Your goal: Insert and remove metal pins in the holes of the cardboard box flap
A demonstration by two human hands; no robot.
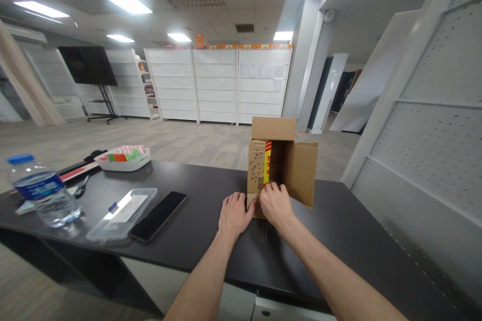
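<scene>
Brown cardboard box (280, 163) on its side near far edge of black counter (211, 241), flaps open, red-yellow tape strip inside. Left hand (234, 214) flat, fingers released, against lower flap; right hand (276, 204) fingers pinching box's bottom edge.

Matt cardboard box (289, 170), glossy dark table (211, 241)

Bright ceiling panels (128, 3), warped edges

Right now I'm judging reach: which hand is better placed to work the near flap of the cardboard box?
Right. The right hand already touches the box flap; the left hand rests beside it.
</scene>
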